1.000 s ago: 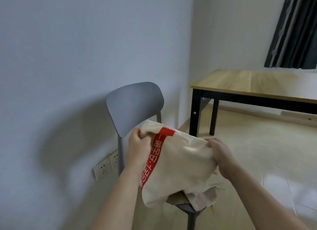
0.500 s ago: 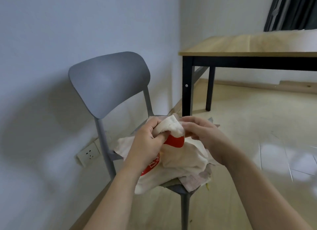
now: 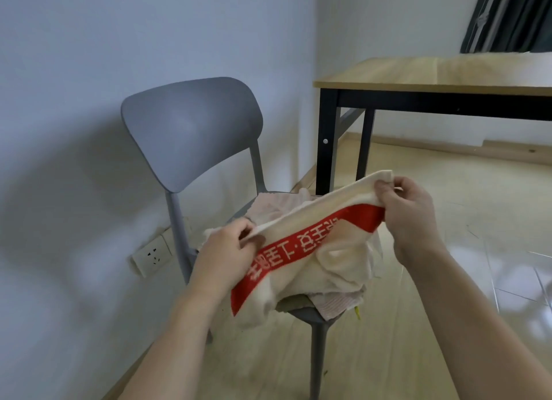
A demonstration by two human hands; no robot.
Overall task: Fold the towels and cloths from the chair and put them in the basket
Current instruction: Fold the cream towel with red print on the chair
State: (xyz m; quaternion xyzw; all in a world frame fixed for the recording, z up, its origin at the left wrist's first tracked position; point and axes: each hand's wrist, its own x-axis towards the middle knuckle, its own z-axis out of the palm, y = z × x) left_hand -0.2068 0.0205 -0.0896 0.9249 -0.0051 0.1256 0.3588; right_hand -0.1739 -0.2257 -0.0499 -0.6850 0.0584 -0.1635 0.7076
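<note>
Towel (image 3: 310, 250) stretched over chair (image 3: 191, 131) | left hand (image 3: 227, 256) pinches one edge | right hand (image 3: 409, 208) fingers (image 3: 383, 190) pinch opposite corner

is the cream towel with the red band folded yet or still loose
Still loose: the cream towel with the red band is stretched by one edge between left hand and right hand, the rest hanging crumpled.

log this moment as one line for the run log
stage: spreading towel | left hand: pinches cream towel edge | right hand: pinches other end | pink cloths: on grey chair | basket: not in view
</note>
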